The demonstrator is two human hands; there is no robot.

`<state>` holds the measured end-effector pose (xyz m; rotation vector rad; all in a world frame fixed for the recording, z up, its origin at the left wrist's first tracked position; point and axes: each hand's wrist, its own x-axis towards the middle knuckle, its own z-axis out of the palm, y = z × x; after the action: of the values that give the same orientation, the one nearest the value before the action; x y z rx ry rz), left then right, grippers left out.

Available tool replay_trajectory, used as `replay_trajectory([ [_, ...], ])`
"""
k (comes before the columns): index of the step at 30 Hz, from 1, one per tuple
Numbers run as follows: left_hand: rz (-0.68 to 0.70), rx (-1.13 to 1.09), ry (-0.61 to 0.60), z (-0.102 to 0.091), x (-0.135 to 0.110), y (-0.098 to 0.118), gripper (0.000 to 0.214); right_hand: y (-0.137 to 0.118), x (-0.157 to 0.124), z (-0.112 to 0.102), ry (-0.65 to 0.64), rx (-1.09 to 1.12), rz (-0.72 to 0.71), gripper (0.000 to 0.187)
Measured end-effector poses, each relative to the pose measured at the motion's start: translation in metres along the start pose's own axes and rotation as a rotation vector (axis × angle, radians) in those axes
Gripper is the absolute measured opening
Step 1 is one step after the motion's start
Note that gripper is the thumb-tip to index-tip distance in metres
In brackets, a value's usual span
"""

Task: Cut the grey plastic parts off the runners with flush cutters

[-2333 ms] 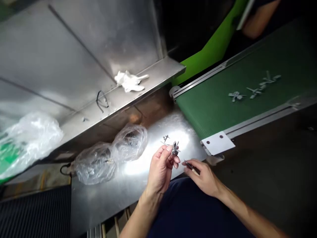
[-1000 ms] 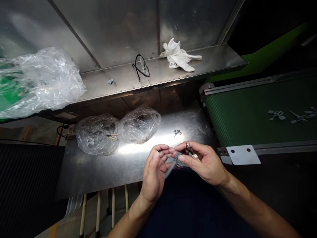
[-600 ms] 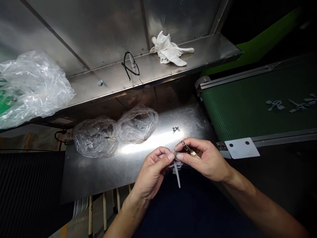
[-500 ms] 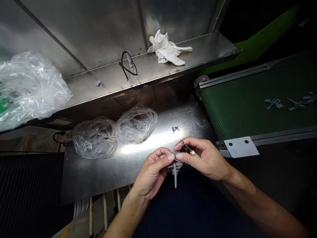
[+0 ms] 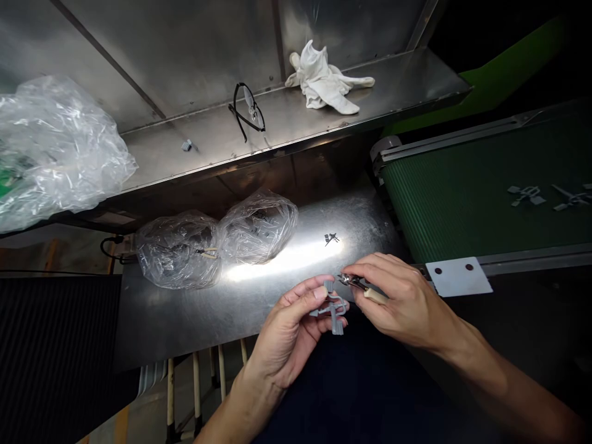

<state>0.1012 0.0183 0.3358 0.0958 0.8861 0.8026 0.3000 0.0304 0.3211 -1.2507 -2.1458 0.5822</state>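
My left hand (image 5: 296, 330) pinches a small grey plastic moulding (image 5: 337, 311) with a looped runner and flat ribbed tabs, held above the front edge of the metal table. In my right hand (image 5: 402, 296) is a pair of cutting pliers (image 5: 372, 295) with cream handles; its metal jaws sit just right of the moulding's upper tab, apart from it. A similar dark moulding (image 5: 332, 238) lies on the table beyond my hands. Part of the grey piece is hidden behind my left fingers.
Two clear plastic bags (image 5: 178, 246) stand on the metal table (image 5: 194, 327) at left, another cutter between them. Glasses (image 5: 248, 111), white gloves (image 5: 321, 77) and a small grey piece (image 5: 186, 145) rest on the shelf. A green conveyor (image 5: 453, 203) carries more grey mouldings at right.
My right hand has drawn back to the right from the grey moulding, bringing the pliers' jaws beside it. The moulding has turned in my left hand, and its long prong no longer points down.
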Motion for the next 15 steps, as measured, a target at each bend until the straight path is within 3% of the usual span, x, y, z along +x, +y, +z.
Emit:
replay_trajectory([
  [7,0.038,0.041,0.019,-0.003,-0.0011,-0.0017,0.018,-0.0057,0.0012,-0.0018,-0.086,-0.082,-0.01,0.032],
  [15,0.059,0.074,0.043,-0.0054,0.0008,-0.0034,0.022,-0.0088,0.0021,-0.0017,-0.087,-0.177,-0.024,0.028],
])
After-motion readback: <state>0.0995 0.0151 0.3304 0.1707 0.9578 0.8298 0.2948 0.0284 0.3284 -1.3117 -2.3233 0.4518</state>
